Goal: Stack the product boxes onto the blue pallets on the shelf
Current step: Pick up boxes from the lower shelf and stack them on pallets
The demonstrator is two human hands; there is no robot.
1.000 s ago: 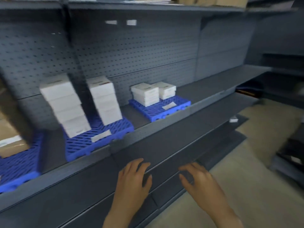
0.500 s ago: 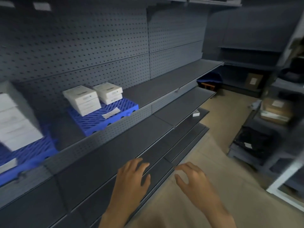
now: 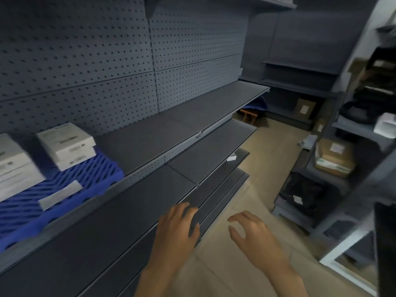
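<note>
A blue pallet (image 3: 92, 174) lies on the grey shelf (image 3: 171, 133) at the left edge of the view. Two short stacks of white product boxes stand on it: one (image 3: 66, 145) toward the back, another (image 3: 15, 168) cut off by the left edge. A white label strip (image 3: 61, 195) lies on the pallet's front. My left hand (image 3: 175, 230) hovers low in the middle, over the lower shelves, fingers relaxed and holding nothing. My right hand (image 3: 250, 234) hangs beside it over the floor, fingers loosely curled and empty.
Several bare grey shelf boards (image 3: 192, 168) step down toward the beige floor (image 3: 257, 179). A small white box (image 3: 231, 157) sits on a low shelf. A rack on the right holds cardboard boxes (image 3: 334, 157) and dark bundles (image 3: 304, 194).
The view has swung to the right: the pallets and box stacks slid toward the left edge and the right-hand rack came into sight. Both hands stay empty, low in front.
</note>
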